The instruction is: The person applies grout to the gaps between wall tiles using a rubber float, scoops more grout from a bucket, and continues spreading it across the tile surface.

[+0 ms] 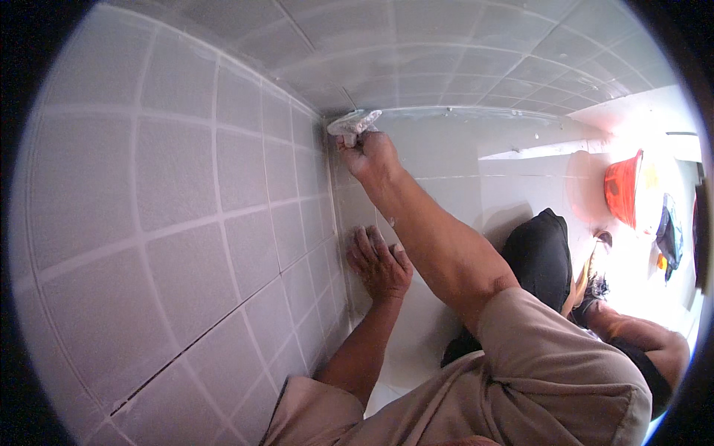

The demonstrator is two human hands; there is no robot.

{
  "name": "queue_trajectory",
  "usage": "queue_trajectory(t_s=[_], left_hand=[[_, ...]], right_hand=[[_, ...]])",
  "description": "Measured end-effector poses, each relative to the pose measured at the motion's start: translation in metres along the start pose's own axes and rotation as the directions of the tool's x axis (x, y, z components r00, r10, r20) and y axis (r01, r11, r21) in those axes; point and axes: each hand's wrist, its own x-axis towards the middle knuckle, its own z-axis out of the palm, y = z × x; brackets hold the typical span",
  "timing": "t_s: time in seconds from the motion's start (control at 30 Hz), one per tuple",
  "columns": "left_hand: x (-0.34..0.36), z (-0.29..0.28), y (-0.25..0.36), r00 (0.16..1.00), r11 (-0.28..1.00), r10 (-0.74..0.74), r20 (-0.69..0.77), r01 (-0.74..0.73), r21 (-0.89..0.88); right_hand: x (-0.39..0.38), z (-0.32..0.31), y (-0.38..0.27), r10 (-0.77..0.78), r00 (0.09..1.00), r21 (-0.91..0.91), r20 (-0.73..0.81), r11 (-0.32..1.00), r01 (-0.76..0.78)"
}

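Left hand (381,266): resting spread and unclenched on the floor (446,149), beside the tiled wall (176,167). Right hand (367,154): gripping a white-smeared tool (357,121) at the corner, where walls and floor are meeting. Orange bucket (622,190): sitting far right.

Grey square left-wall tiles (178,175) look matt, faintly rough, with chalky pale joints; grey far-wall tiles (431,63) smoother, semi-gloss. Pale grey smooth floor (446,156) is glossy, mirroring the orange-red plastic-looking bucket (622,189). Flat whitish hand-held piece (352,122) rough, crusted; taupe shirt (565,364) matt cloth.
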Motion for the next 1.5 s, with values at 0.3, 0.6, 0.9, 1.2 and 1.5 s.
queue_trajectory(t_s=[0.3, 0.6, 0.9, 1.2, 1.5], left_hand=[[-0.003, -0.001, -0.01, 0.998, 1.0, -0.022, 0.066, 0.021, 0.014], [0.006, -0.003, 0.006, 0.999, 0.997, 0.034, -0.031, -0.036, -0.063], [-0.001, -0.003, -0.005, 1.0, 1.0, 0.006, 0.028, -0.005, -0.018], [0.004, -0.003, -0.001, 1.0, 1.0, 0.011, -0.013, -0.011, 0.002], [0.0, -0.001, -0.004, 1.0, 1.0, -0.005, 0.004, 0.005, 0.028]], right_hand=[[-0.045, 0.01, 0.017, 0.129, 0.98, -0.283, 0.149, 0.956, -0.082], [0.044, -0.021, -0.025, -0.193, 0.927, -0.737, 0.323, 0.562, 0.374], [-0.057, 0.058, -0.01, 0.18, 0.927, -0.177, 0.33, 0.976, -0.127], [-0.037, -0.019, -0.021, 0.075, 0.997, -0.166, -0.027, 0.983, -0.079], [-0.027, 0.008, -0.009, 0.089, 0.995, -0.102, 0.05, 0.991, -0.084]])
